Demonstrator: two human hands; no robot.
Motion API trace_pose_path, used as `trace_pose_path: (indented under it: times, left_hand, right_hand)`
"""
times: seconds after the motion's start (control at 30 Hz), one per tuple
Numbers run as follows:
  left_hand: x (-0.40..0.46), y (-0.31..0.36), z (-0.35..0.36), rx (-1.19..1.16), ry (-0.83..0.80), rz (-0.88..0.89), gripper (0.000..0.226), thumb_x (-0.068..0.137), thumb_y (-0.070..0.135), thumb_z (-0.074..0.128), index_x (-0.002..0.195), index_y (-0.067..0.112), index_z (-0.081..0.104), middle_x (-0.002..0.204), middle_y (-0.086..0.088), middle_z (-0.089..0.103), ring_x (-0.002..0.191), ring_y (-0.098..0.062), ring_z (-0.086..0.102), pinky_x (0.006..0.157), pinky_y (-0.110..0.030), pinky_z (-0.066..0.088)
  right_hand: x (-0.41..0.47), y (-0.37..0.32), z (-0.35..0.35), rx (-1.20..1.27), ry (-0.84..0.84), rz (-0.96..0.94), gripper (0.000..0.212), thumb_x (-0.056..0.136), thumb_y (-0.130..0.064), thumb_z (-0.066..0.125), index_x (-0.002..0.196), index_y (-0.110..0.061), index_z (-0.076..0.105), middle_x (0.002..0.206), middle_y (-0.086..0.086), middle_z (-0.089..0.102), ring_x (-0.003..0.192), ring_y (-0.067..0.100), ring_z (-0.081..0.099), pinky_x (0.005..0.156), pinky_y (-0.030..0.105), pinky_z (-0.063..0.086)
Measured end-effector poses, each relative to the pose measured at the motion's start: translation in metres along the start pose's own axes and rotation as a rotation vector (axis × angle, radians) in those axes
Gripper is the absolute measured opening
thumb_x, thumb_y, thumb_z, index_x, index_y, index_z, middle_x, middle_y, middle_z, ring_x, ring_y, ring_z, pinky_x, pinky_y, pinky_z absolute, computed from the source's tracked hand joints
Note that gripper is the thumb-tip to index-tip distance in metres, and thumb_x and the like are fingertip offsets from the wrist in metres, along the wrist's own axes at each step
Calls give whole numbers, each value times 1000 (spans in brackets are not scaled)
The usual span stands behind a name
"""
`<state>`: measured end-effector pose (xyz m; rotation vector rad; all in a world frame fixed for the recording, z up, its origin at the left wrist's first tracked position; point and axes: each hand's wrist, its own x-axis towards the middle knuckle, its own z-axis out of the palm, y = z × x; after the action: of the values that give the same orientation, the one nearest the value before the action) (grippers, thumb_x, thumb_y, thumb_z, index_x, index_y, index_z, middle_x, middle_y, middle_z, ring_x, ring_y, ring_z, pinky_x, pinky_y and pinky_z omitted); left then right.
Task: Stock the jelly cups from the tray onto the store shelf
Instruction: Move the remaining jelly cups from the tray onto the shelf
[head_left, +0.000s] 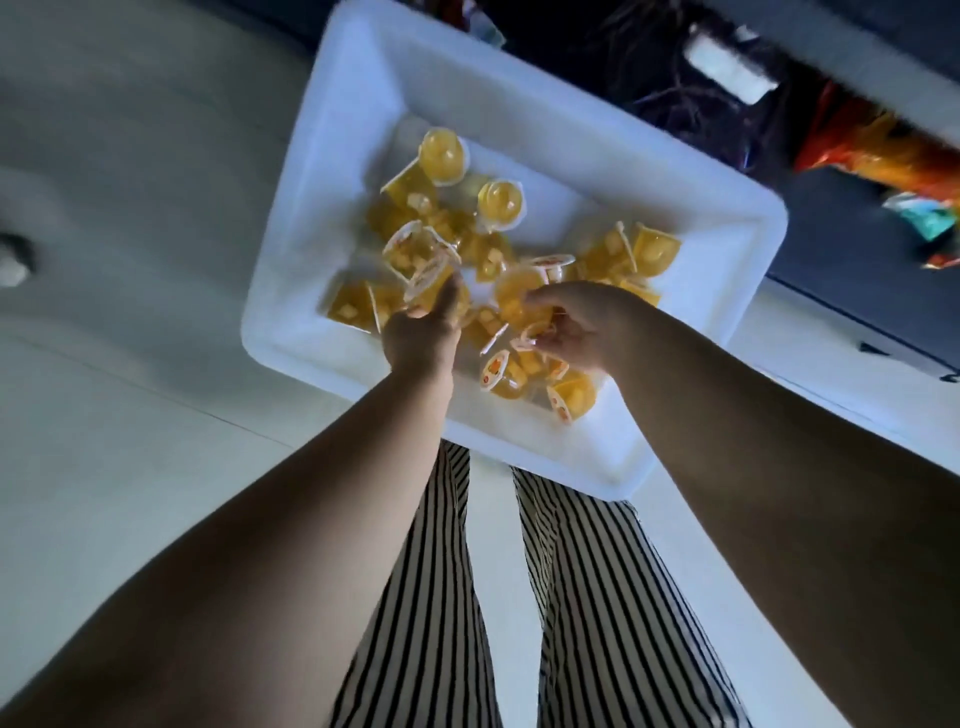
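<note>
Both hands reach into the tray (332, 156): left hand (423, 332) and right hand (576, 327) each grip jelly cups (519, 296).

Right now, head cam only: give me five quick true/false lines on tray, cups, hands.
1. The tray is white. True.
2. The jelly cups are green. False: they are yellow-orange.
3. Both hands are down in the tray among the cups. True: left hand, right hand.
4. The tray holds a single cup. False: many lie loose in it.
5. The person wears plain black trousers. False: the trousers are striped.
</note>
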<state>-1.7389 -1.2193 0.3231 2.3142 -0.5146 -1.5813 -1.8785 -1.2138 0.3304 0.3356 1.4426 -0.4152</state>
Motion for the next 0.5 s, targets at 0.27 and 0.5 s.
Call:
trace_pose_path:
  times: [0.27, 0.5]
  left_hand:
    - [-134, 121, -49, -148, -250, 410, 16, 84, 28, 67, 85, 15, 56, 84, -3, 65, 84, -19, 65, 88, -34, 52]
    - [-264, 241, -97, -321, -542, 660, 11, 92, 19, 51, 87, 17, 61, 72, 7, 72, 73, -7, 70, 84, -24, 52]
  right_hand:
    - [-188, -66, 3, -10, -263, -419, 8, 86, 3, 55, 84, -3, 60, 89, 12, 60, 83, 24, 57, 74, 28, 48]
    - [-360, -117, 17, 37, -520, -773, 13, 88, -2, 49, 89, -4, 62, 84, 11, 65, 89, 24, 61, 71, 26, 54]
